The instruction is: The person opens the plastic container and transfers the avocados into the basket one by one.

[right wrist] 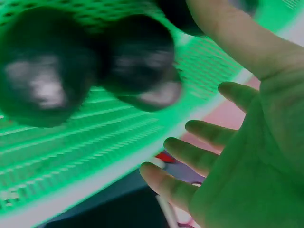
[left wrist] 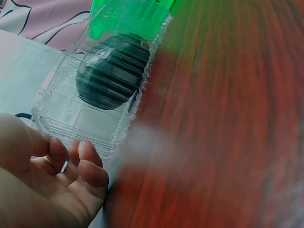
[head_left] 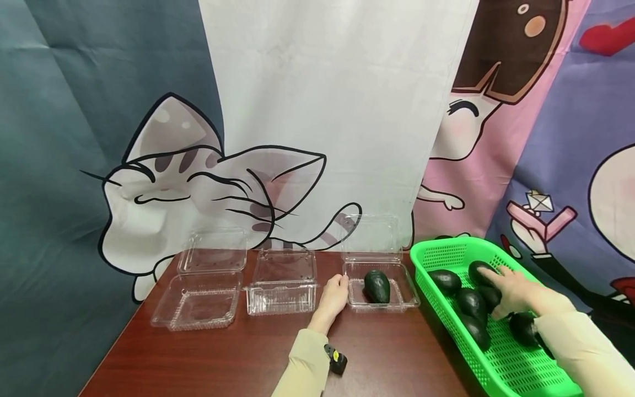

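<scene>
My left hand [head_left: 334,292] is at the left side of a clear plastic clamshell container [head_left: 354,300], and in the left wrist view its thumb and forefinger pinch the rim. One dark green avocado [head_left: 377,286] lies in that container, whose lid [head_left: 372,237] stands raised at the back. Over the green plastic basket [head_left: 461,342] my right hand [head_left: 518,292] reaches in with fingers spread. Several dark avocados [head_left: 471,304] lie beneath and beside it. In the right wrist view the palm [right wrist: 251,156] holds nothing, and avocados [right wrist: 137,54] sit apart from the fingers.
Two more clear clamshell containers stand on the brown table [head_left: 198,364]: one at the far left [head_left: 205,306], one in the middle [head_left: 281,299], both with lids up. A cartoon-printed curtain [head_left: 317,110] hangs right behind the table.
</scene>
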`<state>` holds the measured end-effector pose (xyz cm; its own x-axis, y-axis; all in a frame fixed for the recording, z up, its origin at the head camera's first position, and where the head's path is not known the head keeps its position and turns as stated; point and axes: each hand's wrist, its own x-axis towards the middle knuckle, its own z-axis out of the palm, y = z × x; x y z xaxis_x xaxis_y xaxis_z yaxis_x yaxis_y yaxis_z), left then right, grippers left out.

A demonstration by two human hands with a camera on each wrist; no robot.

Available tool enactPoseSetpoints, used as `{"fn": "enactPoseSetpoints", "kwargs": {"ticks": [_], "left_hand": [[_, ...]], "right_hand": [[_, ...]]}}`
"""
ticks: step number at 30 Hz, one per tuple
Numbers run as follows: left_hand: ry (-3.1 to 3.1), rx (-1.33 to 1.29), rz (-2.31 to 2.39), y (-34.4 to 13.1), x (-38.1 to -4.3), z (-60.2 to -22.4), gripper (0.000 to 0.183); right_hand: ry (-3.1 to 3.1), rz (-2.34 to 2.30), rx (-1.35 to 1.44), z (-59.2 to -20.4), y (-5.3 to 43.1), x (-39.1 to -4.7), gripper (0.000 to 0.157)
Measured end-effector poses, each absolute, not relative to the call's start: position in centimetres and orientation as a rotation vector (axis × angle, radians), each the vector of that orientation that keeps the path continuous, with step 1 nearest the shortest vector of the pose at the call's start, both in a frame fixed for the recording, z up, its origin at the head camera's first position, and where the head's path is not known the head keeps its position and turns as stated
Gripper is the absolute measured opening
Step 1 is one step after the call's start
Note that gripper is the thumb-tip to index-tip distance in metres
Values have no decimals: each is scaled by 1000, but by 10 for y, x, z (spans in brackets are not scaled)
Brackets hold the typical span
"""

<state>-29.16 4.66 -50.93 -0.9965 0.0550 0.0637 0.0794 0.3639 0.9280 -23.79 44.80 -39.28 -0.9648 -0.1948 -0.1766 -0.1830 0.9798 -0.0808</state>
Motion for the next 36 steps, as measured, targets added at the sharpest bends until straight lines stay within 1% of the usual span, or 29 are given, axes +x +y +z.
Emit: {"fn": "enactPoseSetpoints", "kwargs": {"ticks": [4,11,14,19,23,25,30,36], "left_hand": [[-2570,-118,-1770,45,-293,-510,31],[-2580,-106,-1732,41,-294,-511,31],[-2579,-105,-1727,41,-294,-512,31],[-2583,-94,-1747,41,-293,-513,32],[-2567,-91,-1756,41,-293,-511,32],[-2559,-85,-1764,41,-294,-510,32],[-2554,-90,-1755,43,-294,-509,31],[-2553,-135,-1749,49,-290,-512,31]], "right_hand": [[3016,-126,-345,-369,431,-241,98],[3103,-314,-459,-333,375,-235,89],[3169,-365,-558,-324,348,-229,81],[3210,-505,-659,-320,303,-216,62],[3195,-609,-659,-327,270,-218,50],[3185,-650,-668,-335,256,-223,47],[3132,-727,-612,-366,233,-243,49],[3080,-859,-427,-414,230,-261,54]]}}
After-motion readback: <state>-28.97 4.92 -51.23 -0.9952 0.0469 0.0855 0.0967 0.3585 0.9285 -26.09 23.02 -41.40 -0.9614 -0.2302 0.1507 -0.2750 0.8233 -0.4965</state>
